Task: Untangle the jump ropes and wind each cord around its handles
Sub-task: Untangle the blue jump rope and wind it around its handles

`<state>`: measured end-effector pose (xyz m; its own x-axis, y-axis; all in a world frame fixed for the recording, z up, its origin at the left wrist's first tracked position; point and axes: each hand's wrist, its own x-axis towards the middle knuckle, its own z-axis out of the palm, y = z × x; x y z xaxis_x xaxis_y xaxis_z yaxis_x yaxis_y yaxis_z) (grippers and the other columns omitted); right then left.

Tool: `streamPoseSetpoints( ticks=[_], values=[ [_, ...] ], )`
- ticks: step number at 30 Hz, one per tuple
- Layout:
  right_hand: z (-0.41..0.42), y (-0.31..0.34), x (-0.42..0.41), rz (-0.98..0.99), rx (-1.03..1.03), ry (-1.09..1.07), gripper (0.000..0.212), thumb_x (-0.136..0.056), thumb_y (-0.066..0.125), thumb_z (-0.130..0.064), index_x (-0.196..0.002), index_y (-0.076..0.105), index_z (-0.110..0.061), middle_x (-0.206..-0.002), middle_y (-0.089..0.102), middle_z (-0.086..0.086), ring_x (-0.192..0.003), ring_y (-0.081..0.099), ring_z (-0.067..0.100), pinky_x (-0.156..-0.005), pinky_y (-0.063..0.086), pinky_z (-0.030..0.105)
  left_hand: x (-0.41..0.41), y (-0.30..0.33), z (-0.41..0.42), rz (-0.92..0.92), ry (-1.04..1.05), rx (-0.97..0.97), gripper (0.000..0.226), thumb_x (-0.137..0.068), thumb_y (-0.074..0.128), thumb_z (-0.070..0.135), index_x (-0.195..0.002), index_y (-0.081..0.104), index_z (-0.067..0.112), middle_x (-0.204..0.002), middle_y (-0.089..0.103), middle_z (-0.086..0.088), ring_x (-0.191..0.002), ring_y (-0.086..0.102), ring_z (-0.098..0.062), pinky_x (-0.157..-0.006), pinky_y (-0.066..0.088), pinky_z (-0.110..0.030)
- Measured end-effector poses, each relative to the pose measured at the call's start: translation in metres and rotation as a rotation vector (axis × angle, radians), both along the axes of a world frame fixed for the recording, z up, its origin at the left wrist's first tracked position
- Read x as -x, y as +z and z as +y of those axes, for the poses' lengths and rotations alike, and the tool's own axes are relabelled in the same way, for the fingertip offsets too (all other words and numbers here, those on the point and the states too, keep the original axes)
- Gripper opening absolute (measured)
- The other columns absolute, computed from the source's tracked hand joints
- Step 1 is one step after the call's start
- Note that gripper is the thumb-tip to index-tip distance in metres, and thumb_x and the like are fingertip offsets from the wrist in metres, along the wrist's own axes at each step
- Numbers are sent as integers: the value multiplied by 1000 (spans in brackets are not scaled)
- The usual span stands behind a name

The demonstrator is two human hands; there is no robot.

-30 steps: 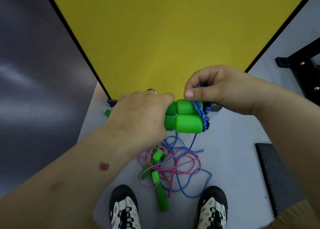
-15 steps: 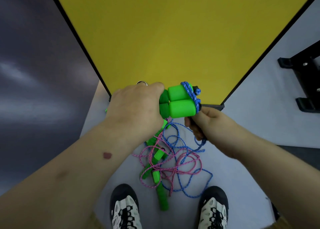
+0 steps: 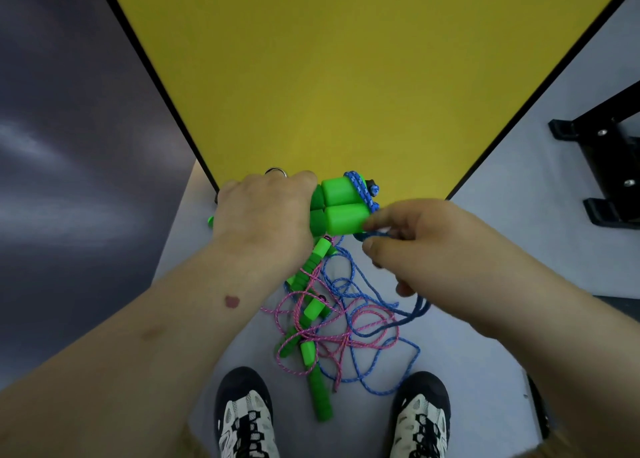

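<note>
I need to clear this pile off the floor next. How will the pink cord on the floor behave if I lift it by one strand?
The pink cord looks thin and braided, so probably floppy and light. It crosses the blue cord and loops over the green handles on the floor, so lifting one strand would likely drag those along.

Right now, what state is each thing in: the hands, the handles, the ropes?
Left hand: grips the pair of green foam handles.
Pair of green foam handles: held side by side, a few blue turns around the end.
Right hand: pinches the blue braided cord.
Blue braided cord: mostly loose, trailing to the floor.
Pink braided cord: tangled on the floor with blue cord and green handles.
</note>
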<state>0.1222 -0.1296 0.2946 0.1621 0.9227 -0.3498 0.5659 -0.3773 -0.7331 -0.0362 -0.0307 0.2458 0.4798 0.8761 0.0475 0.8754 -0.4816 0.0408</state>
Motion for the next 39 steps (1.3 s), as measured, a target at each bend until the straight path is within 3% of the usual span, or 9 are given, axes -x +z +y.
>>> streamPoseSetpoints(
  ticks=[3, 6, 10, 17, 20, 23, 28, 31, 39],
  values=[
    [12, 7, -6, 194, -5, -103, 9, -86, 67, -17, -91, 67, -24, -66, 62, 4, -49, 59, 17, -57, 47, 39, -2, -1, -4, 14, -32, -17, 31, -72, 62, 18, -85, 36, 30, -72, 34, 5, -72, 39, -25, -72, 31, -37],
    [27, 17, -12, 285, -37, -149, 14, -87, 64, -6, -85, 68, -19, -57, 55, 4, -47, 52, 16, -57, 48, 35, -3, 0, -8, 29, -65, -31, 27, -75, 62, 20, -87, 39, 31, -73, 38, 6, -71, 40, -24, -71, 27, -37],
    [45, 22, -19, 335, -49, -197, 17, -92, 58, 0, -92, 68, -13, -72, 67, 4, -50, 48, 11, -62, 54, 35, -4, 6, -11, 46, -88, -29, 31, -74, 61, 18, -85, 35, 30, -71, 34, 7, -69, 38, -23, -67, 23, -35],
    [64, 9, -38, 267, -58, -121, 10, -93, 65, -6, -94, 70, -15, -78, 71, 4, -56, 48, 12, -54, 50, 25, -5, 12, -16, 31, -131, -108, 32, -70, 62, 18, -81, 34, 29, -68, 34, 8, -61, 31, -19, -62, 16, -35],
    [70, -1, -47, 217, -40, -108, 3, -88, 74, -17, -91, 74, -15, -73, 68, 0, -55, 46, 12, -49, 46, 22, -6, 12, -17, 8, -148, -141, 33, -70, 65, 23, -80, 34, 29, -67, 32, 7, -64, 34, -21, -60, 13, -35],
    [72, -17, -52, 296, 63, -165, 13, -85, 78, -28, -85, 74, -16, -64, 60, 0, -51, 46, 12, -47, 45, 20, -6, 14, -15, -22, -141, -136, 36, -68, 67, 25, -79, 34, 29, -68, 33, 7, -65, 36, -23, -61, 17, -35],
    [60, -47, -50, 445, 160, -185, 28, -97, 57, -8, -71, 63, -16, -57, 53, 0, -54, 41, 14, -58, 38, 28, -4, 15, -10, -96, -109, -66, 31, -69, 66, 27, -81, 36, 28, -71, 37, 7, -67, 40, -24, -62, 24, -35],
    [43, -58, -35, 491, 133, -196, 33, -101, 55, -17, -68, 60, -15, -56, 48, 0, -51, 35, 14, -55, 34, 29, -3, 16, -4, -112, -64, -46, 29, -71, 66, 29, -83, 40, 28, -72, 37, 6, -67, 41, -26, -62, 28, -34],
    [-4, -51, 3, 535, 119, -130, 36, -105, 44, -35, -87, 62, -10, -60, 49, 0, -54, 43, 19, -51, 40, 25, 1, 9, 4, -53, -7, -47, 29, -69, 65, 23, -84, 41, 27, -71, 33, 5, -69, 41, -29, -63, 28, -35]
  ],
)
